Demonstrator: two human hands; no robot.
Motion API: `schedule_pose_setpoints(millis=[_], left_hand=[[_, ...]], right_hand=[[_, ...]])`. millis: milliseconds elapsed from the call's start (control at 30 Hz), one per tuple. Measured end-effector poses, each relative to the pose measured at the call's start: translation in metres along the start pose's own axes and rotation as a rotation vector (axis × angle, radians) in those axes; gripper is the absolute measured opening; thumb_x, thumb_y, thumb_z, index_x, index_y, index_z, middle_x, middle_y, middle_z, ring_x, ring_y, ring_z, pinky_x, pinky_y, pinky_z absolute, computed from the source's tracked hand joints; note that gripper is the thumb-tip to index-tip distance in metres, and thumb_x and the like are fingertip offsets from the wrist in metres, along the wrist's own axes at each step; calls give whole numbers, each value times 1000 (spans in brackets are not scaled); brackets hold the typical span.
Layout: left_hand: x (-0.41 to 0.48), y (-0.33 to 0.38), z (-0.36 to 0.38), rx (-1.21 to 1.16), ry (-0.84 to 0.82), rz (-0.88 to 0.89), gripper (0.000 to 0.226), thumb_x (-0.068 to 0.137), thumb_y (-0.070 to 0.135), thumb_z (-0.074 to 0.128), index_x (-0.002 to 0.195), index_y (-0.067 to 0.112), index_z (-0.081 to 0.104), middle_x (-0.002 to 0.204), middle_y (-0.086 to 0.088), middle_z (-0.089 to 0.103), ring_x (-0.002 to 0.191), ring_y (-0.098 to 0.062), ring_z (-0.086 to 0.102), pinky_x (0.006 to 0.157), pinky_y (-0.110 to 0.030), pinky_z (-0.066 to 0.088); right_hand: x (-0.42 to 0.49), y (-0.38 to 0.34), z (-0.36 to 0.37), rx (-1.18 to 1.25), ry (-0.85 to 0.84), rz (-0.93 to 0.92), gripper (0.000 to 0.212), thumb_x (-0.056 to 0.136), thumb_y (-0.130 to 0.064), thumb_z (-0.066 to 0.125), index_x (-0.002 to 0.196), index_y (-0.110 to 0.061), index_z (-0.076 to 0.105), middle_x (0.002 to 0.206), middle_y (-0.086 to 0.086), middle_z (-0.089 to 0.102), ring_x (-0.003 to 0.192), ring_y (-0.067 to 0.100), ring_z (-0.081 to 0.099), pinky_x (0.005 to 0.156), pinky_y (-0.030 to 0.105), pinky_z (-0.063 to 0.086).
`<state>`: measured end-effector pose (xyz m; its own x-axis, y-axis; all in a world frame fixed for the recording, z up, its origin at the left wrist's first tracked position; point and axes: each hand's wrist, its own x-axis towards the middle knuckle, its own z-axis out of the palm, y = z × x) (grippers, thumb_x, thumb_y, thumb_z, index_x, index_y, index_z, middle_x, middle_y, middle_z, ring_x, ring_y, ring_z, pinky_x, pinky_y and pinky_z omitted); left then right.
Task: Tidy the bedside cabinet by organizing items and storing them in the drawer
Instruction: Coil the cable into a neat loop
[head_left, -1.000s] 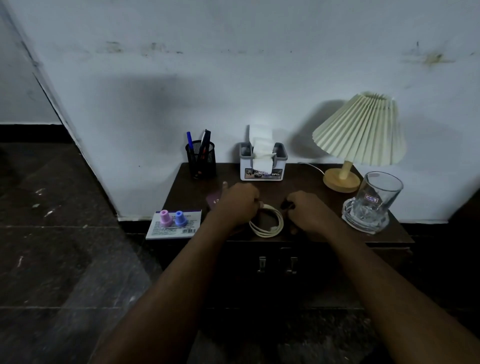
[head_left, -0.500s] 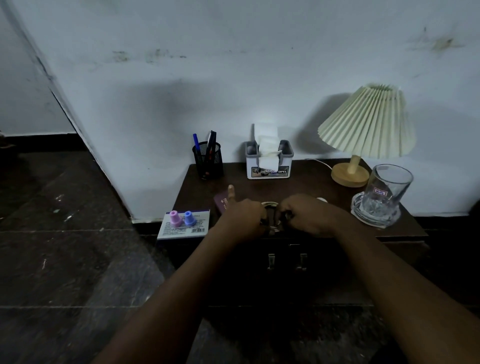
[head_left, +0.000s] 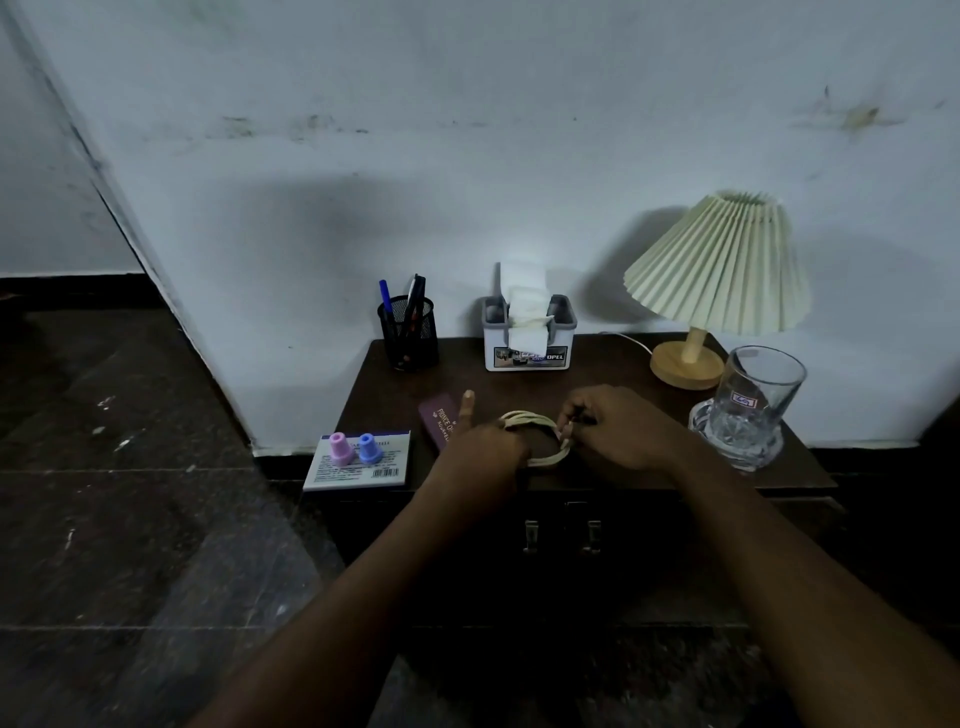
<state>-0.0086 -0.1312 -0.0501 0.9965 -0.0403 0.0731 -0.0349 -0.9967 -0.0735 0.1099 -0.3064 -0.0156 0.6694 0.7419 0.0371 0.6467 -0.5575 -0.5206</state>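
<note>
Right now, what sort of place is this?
Probably a bedroom corner: a low dark bedside cabinet against a white wall, carrying a pleated-shade table lamp, a tissue box and a glass mug.

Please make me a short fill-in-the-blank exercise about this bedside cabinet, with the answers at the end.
1. The left hand and the right hand both hold the coiled cream ____.
2. The pink cap and the blue cap stand on the white ____.
3. Between the tissue box and the glass mug stands the ____.
Missing words: cable; book; lamp.
</note>
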Motion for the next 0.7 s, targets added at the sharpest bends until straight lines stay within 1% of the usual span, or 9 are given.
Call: schedule_pose_setpoints(millis=[100, 167, 233, 300, 367, 433, 533, 600, 700], left_hand=[[-4, -4, -3, -94, -11, -27, 32, 102, 35, 47, 99, 13, 71, 105, -12, 72, 106, -31, 66, 125, -64, -3], [-1, -9, -7, -271, 38, -48, 26, 101, 31, 50, 88, 15, 66, 97, -11, 73, 98, -33, 66, 122, -67, 13], [8, -20, -12, -335, 103, -109, 10, 97, 22, 54, 92, 17, 61, 103, -9, 73, 102, -31, 66, 119, -61, 26], [20, -29, -15, -209, 64, -224, 17, 93, 23, 57, 109, 20, 64, 118, -5, 69, 118, -29, 60, 115, -54, 32], [29, -34, -16, -162, -53, -314, 15, 92, 25, 57, 106, 25, 63, 117, -3, 65, 125, -30, 51, 111, -59, 29], [34, -32, -13, -202, -116, -360, 8, 93, 23, 54, 88, 28, 58, 105, 0, 61, 126, -31, 48, 112, -66, 20], [40, -28, -8, -228, -94, -358, 25, 90, 15, 55, 68, 25, 47, 85, 5, 46, 122, -32, 51, 114, -69, 17], [40, -27, -10, -251, -83, -347, 21, 90, 16, 56, 72, 26, 53, 91, 4, 53, 122, -31, 53, 114, -70, 16], [39, -33, -12, -329, -17, -351, 10, 93, 28, 59, 96, 32, 68, 109, 6, 67, 121, -25, 55, 114, -68, 13]], right_hand=[[-4, 2, 0, 52, 10, 45, 14, 85, -12, 67, 81, -25, 71, 73, -8, 75, 64, 5, 73, 65, 28, 57], [-5, -4, 5, 73, -33, 48, 16, 86, -9, 63, 85, -22, 71, 71, 0, 73, 65, 19, 74, 65, 40, 63], [-3, -11, 9, -16, -67, 44, 15, 87, -15, 60, 91, -21, 73, 74, -2, 69, 78, 25, 74, 74, 47, 63], [-2, -15, 11, -115, -65, 56, 14, 88, -22, 58, 91, -22, 72, 76, -6, 62, 88, 25, 72, 82, 46, 60], [-1, -17, 12, -165, -43, 68, 14, 89, -26, 59, 91, -24, 73, 81, -7, 62, 94, 23, 70, 84, 41, 58], [-2, -19, 13, -231, -35, 42, 16, 91, -27, 61, 97, -24, 76, 93, -7, 67, 101, 21, 68, 76, 30, 51], [1, -19, 18, -306, -30, -11, 17, 90, -26, 65, 101, -22, 77, 107, -1, 73, 104, 19, 67, 60, 24, 34], [0, -18, 18, -294, -5, 3, 14, 87, -26, 66, 97, -23, 76, 104, -2, 72, 102, 20, 67, 65, 24, 44], [-1, -15, 13, -216, 57, 47, 8, 84, -21, 66, 88, -20, 73, 95, 3, 72, 94, 26, 69, 77, 38, 55]])
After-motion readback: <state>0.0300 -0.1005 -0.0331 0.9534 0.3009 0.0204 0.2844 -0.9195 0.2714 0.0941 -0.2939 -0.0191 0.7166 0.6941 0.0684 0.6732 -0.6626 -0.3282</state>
